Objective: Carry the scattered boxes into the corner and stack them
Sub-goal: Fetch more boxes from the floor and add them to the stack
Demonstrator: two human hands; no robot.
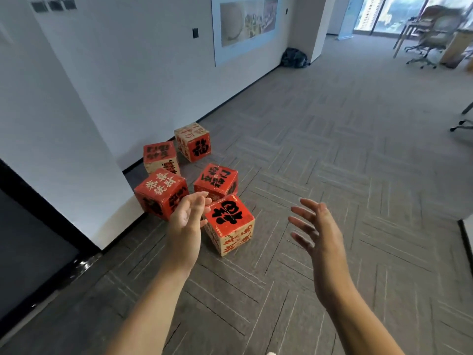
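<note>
Several red-and-cream cardboard cubes with black characters lie scattered on the carpet near the wall corner. The nearest box (229, 225) stands between my hands. Behind it are a red box (216, 181), a tilted red box by the pillar (161, 192), one against the wall (160, 156) and the farthest one (193, 140). My left hand (188, 221) hovers at the nearest box's left side, fingers relaxed, holding nothing. To the right of that box my right hand (316, 230) is spread wide, apart from it.
A white pillar (51, 149) and dark door panel (30, 239) stand at left. The white wall (153, 73) carries a large picture. A dark bag (294, 57) sits far along it. Office chairs (432, 37) and a desk are at far right. Grey carpet stretches between.
</note>
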